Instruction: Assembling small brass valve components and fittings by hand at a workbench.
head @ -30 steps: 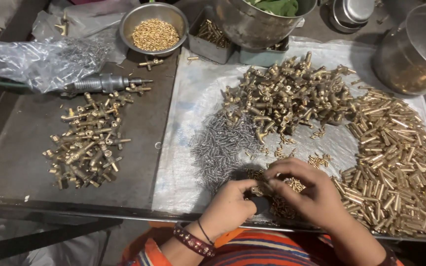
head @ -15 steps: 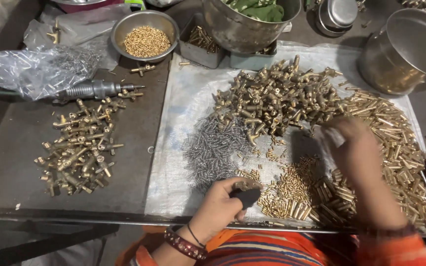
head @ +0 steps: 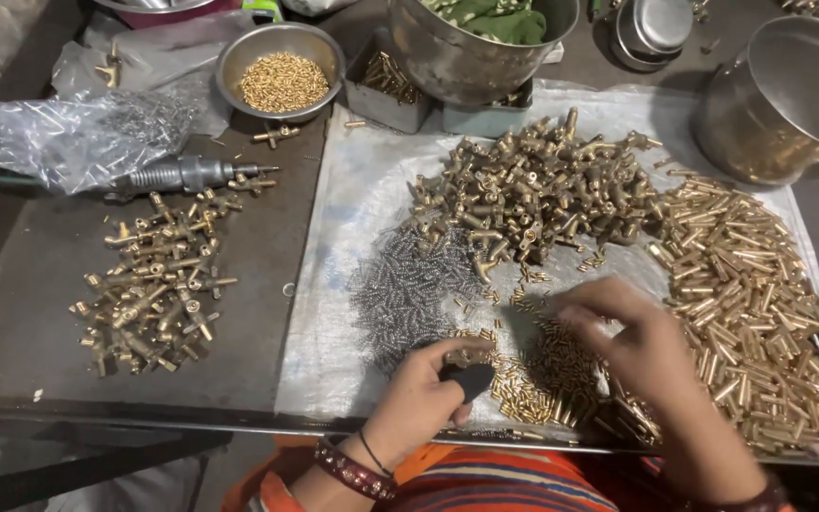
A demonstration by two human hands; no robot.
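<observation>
Looking down from your head camera, you see a dark metal counter (head: 30, 313) with a pale plastic sheet (head: 353, 218) spread over its right part. Your left hand (head: 419, 398) is curled tight around a small dark piece (head: 472, 379) at the near edge of the sheet. Your right hand (head: 646, 346) hovers with fingers loosely bent over a patch of small brass pins (head: 533, 384); you cannot tell whether it holds one. Grey springs (head: 409, 284) lie just left of the pins, brass fittings (head: 533, 190) beyond, brass tubes (head: 741, 284) to the right. Another heap of fittings (head: 149, 294) sits on bare counter, near a steel bowl (head: 282, 57) of brass bits and a clear bag (head: 59, 133).
</observation>
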